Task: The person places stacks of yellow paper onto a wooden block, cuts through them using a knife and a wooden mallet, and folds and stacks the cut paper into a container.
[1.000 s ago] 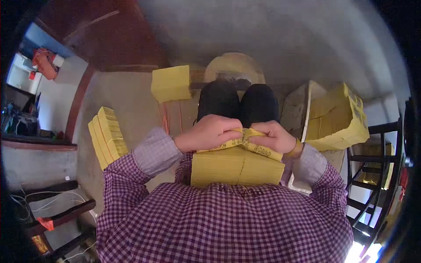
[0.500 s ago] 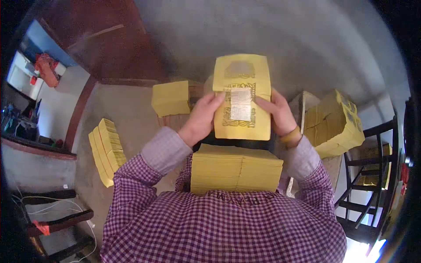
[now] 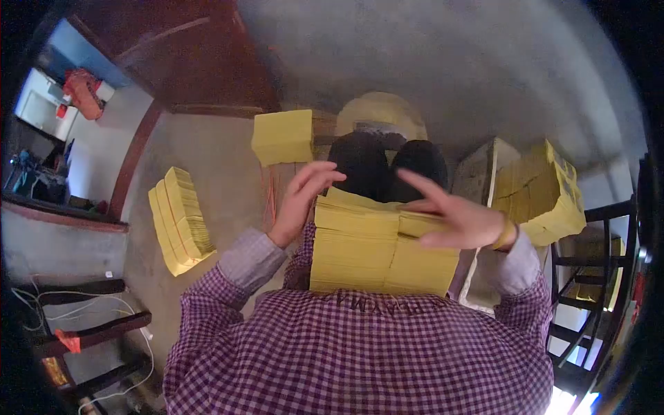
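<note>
A thick stack of yellow paper [image 3: 384, 263] rests on the lap, close against the checked shirt. At its far left corner my left hand [image 3: 303, 200] is raised with fingers apart and holds nothing. My right hand [image 3: 460, 214] is spread over the stack's far right part, its fingers slightly blurred by motion and nothing gripped in them. The upper sheets at the stack's far edge lie a little raised and uneven. No print shows on the paper faces in front of me.
A yellow block [image 3: 283, 137] stands beyond my left hand, above red strings [image 3: 271, 197]. Tied yellow bundles [image 3: 181, 221] lie on the floor at left. More yellow stacks [image 3: 543, 190] sit at right, near a dark rack [image 3: 595, 263]. A dark wooden frame [image 3: 93, 339] is lower left.
The printed yellow sheet held up in both hands is no longer raised. Both hands have come down to the stack and opened, the right one now over its top.
</note>
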